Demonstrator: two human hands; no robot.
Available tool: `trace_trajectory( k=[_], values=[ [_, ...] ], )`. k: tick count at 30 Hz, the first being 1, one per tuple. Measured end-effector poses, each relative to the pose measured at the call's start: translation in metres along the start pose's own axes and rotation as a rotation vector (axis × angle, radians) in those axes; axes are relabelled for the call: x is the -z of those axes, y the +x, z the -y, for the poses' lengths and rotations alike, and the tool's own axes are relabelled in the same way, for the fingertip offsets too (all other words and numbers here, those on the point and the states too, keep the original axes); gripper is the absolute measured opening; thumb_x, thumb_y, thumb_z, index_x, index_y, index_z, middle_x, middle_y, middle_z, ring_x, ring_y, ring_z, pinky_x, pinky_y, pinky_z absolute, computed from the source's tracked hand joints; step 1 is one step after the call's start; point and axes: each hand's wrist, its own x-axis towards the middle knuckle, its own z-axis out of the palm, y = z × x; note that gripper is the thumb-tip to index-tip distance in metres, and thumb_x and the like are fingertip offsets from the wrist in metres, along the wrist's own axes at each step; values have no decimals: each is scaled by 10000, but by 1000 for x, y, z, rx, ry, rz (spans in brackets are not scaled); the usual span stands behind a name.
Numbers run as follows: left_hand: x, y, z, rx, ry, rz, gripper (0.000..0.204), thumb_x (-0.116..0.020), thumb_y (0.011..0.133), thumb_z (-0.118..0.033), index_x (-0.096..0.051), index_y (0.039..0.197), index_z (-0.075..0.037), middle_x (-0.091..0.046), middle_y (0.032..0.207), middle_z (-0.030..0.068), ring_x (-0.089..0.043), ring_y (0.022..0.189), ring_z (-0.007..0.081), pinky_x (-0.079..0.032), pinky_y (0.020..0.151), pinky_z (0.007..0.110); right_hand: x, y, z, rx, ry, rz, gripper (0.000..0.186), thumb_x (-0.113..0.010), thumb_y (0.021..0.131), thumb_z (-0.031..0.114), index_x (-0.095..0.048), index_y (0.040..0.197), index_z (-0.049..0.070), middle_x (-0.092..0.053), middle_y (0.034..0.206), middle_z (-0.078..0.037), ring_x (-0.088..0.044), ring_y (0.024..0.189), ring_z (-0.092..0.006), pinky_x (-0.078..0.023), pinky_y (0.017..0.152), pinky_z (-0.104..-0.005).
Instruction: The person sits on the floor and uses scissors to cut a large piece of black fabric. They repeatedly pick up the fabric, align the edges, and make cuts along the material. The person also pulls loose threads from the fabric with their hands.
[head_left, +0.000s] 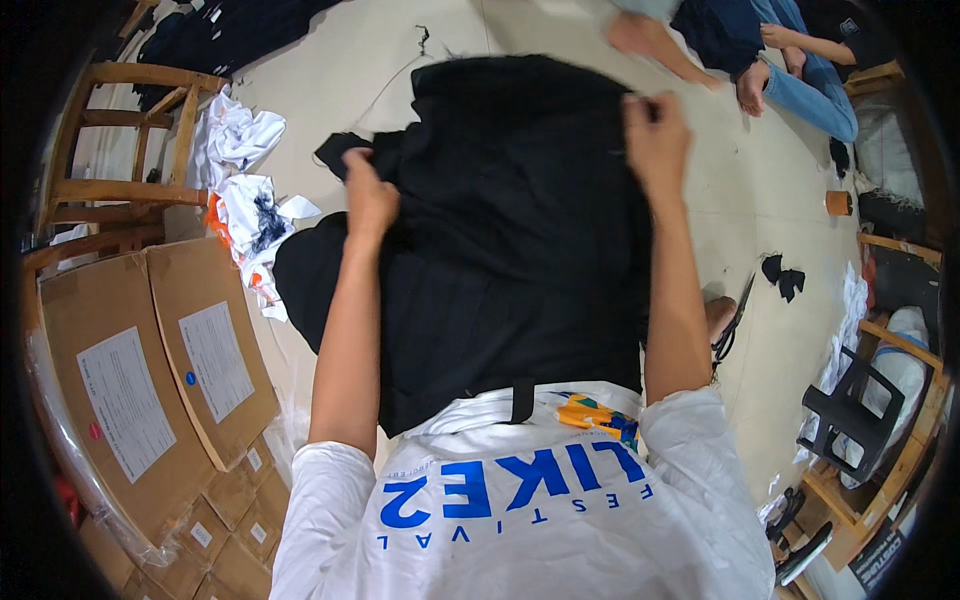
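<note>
A large black cloth garment [510, 190] is spread over my lap and reaches forward over the floor. A belt loop [522, 400] shows at the black cloth by my shirt hem; I cannot tell whether it belongs to the garment or to my own clothes. My left hand [370, 198] is closed on the garment's left side, near a small black flap that sticks out. On the far right edge, my right hand [660, 145] pinches the cloth, slightly blurred. Black-handled scissors [733, 335] lie to the right of my lap, beside a bare foot.
Cardboard boxes [105, 370] stand at the left, below a wooden frame [120, 190]. White cloth scraps [240, 135] lie next to them. Another person [790, 60] sits at the far right with dark cloth. Black scraps [783, 278] and a black plastic stool [855, 410] are at the right.
</note>
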Motion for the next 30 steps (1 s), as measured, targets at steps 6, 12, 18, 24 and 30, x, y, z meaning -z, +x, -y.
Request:
trace_trajectory(
  k=[6, 12, 18, 24, 30],
  values=[
    [42, 1, -26, -69, 283, -225, 532, -635, 836, 24, -532, 1358, -6, -632, 1185, 248, -604, 1113, 428, -459, 1012, 506, 37, -24, -68, -35, -358, -88, 384, -766, 930, 297, -657, 1055, -49, -704, 913, -233, -713, 899, -417, -538, 788, -500],
    [47, -91, -119, -205, -355, 385, 147, -667, 1028, -135, -673, 1130, -28, -718, 961, 80, -667, 866, 133, -522, 754, 301, 80, -99, 50, -33, 135, 340, 173, -775, 895, 96, -719, 1038, 17, -689, 1010, -150, -683, 996, -326, -531, 871, -422],
    [40, -161, -147, -156, -467, 612, 271, -806, 949, -189, -677, 1100, -4, -629, 830, 15, -541, 722, 83, -465, 677, 253, 90, -140, 83, 235, 28, 629, 200, -837, 828, 122, -768, 1004, 56, -650, 1008, -102, -637, 1006, -284, -483, 859, -396],
    [35, -174, -146, -73, -571, 506, 142, -753, 926, -51, -682, 1039, -2, -611, 788, -6, -509, 694, 46, -428, 623, 221, 77, -138, 82, 356, -11, 657, 182, -818, 830, 105, -774, 999, 53, -637, 980, -88, -621, 975, -267, -467, 838, -394],
    [38, -171, -148, -61, -590, 430, 111, -740, 917, -30, -688, 1012, -7, -607, 772, -21, -505, 676, 32, -420, 612, 213, 68, -132, 84, 571, -127, 702, 94, -745, 842, 94, -750, 931, 62, -640, 959, -77, -617, 941, -250, -458, 825, -390]
  ],
)
